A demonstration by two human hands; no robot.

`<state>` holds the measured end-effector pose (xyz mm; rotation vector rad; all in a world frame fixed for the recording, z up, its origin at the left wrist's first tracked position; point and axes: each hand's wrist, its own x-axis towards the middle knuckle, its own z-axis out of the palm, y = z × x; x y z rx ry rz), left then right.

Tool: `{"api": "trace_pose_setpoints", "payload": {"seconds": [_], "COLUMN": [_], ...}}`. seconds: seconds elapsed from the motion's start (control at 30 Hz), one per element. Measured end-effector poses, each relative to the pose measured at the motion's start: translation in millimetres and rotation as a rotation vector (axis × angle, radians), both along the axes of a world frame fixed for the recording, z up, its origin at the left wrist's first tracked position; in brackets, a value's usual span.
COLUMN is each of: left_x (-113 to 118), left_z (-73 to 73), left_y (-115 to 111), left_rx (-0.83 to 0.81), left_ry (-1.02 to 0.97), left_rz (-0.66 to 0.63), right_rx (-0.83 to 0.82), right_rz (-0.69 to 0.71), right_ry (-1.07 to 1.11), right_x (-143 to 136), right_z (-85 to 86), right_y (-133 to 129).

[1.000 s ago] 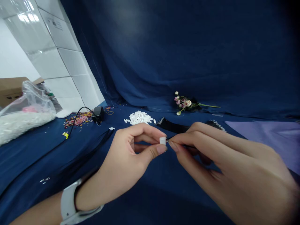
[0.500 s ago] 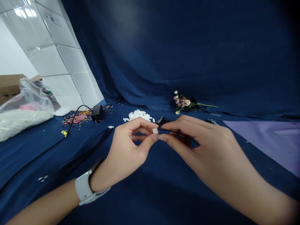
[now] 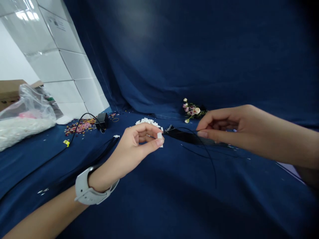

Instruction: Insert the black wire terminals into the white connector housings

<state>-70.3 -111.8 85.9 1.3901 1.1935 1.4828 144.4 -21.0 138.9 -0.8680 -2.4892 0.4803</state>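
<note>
My left hand (image 3: 132, 142), with a grey watch strap on the wrist, pinches a small white plastic connector (image 3: 159, 136) between thumb and forefinger. To its right, my right hand (image 3: 231, 124) has thumb and forefinger closed on a thin black wire (image 3: 185, 128). A bundle of black wires (image 3: 183, 136) with silvery tips lies between the hands, partly behind the right fingers. Loose black wire (image 3: 213, 166) curves down below the right hand. Behind the left fingers is a pile of white connectors (image 3: 147, 121), partly hidden.
Artificial flowers (image 3: 191, 110) lie at the back. To the left are a black power adapter (image 3: 102, 120) with its cable, scattered confetti-like bits (image 3: 81, 126), wires with a white connector end (image 3: 116, 136) and a clear bag (image 3: 30, 121) of white pieces. Purple material (image 3: 291, 170) lies at right.
My right hand has moved away from my left, to the right and slightly up, uncovering the wire bundle. My left hand keeps the white connector, shifted slightly left.
</note>
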Motion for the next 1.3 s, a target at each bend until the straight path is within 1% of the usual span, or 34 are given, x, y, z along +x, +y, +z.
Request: {"api": "trace_pose_setpoints", "payload": {"seconds": [0.13,0.2,0.27,0.33,0.37,0.43,0.53,0.63,0.7,0.73,0.8,0.9,0.97,1.03,1.13,1.23,1.3], "left_x": [0.7,-0.8,-3.8,-7.9,-10.1,-14.2,-18.4,-19.4,-18.5,-17.9,-16.8,-16.4,-16.6,-16.7,-15.6,-13.8,-13.5], "left_z": [-2.0,-0.8,2.6,7.4,9.8,13.8,16.4,15.9,15.0,14.6,14.2,14.7,15.4,16.1,17.3,18.4,18.8], "left_y": [0.1,0.5,0.8,1.2,1.4,2.1,3.6,4.9,4.9,4.6,3.7,2.3,1.5,0.8,-0.4,-2.0,-3.0], "left_rx": [-0.044,-0.034,-0.029,-0.052,-0.071,-0.113,-0.159,-0.175,-0.168,-0.162,-0.155,-0.157,-0.159,-0.161,-0.162,-0.159,-0.163], "left_ry": [0.007,0.023,0.024,0.027,0.03,0.046,0.075,0.11,0.119,0.12,0.119,0.122,0.131,0.138,0.134,0.136,0.144], "left_rz": [0.008,0.042,0.087,0.119,0.128,0.139,0.145,0.153,0.171,0.177,0.186,0.168,0.152,0.145,0.151,0.146,0.127], "right_rx": [-0.036,-0.099,-0.19,-0.255,-0.262,-0.222,-0.11,-0.032,-0.007,0.001,0.013,0.004,-0.051,-0.13,-0.217,-0.256,-0.267], "right_rz": [0.021,0.062,0.123,0.152,0.14,0.068,-0.054,-0.136,-0.167,-0.177,-0.193,-0.182,-0.138,-0.096,-0.072,-0.046,-0.043], "right_ry": [-0.046,-0.067,-0.105,-0.14,-0.151,-0.163,-0.205,-0.255,-0.286,-0.301,-0.327,-0.38,-0.455,-0.547,-0.633,-0.639,-0.624], "right_x": [-5.7,-6.5,-3.0,3.5,6.8,11.5,10.2,1.6,-4.1,-6.1,-8.6,-9.0,-8.5,-8.4,-8.9,-9.2,-8.5], "right_z": [-9.0,-11.7,-14.6,-21.6,-27.8,-45.9,-81.7,-111.7,-121.7,-123.4,-120.8,-108.0,-99.3,-94.2,-94.3,-97.2,-95.9], "right_y": [5.2,13.3,27.6,47.6,58.9,81.4,107.1,118.3,119.3,118.8,116.5,111.9,108.0,103.5,97.1,93.4,92.4]}}
